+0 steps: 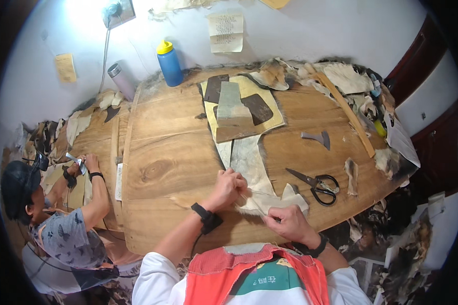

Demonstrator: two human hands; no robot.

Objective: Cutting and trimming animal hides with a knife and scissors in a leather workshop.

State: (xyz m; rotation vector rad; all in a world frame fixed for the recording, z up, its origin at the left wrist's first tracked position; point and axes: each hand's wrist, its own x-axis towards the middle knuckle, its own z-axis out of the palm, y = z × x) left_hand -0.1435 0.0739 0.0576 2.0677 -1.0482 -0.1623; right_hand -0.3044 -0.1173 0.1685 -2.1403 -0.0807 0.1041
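A pale fur hide piece [253,165] stretches down the table in front of me, its lower end ragged. My left hand [229,189] is closed at the hide's left edge, fingers bunched on it. Nearer to me, at the lower edge of the hide, my right hand [290,223] is closed in a pinch. Thin pale strands run between the two hands. What the right fingers grip is too small to make out. On the hide's far part lie a yellow sheet [274,105], dark brown pieces [258,109] and a grey-tan flat template [231,104].
Black-handled scissors [323,189] and a small axe-shaped blade [318,138] lie to the right. Beyond them are a wooden strip [347,114] and hide scraps [346,76]. A blue bottle [170,66] stands at the back. At the left, a co-worker [66,223] handles pale material.
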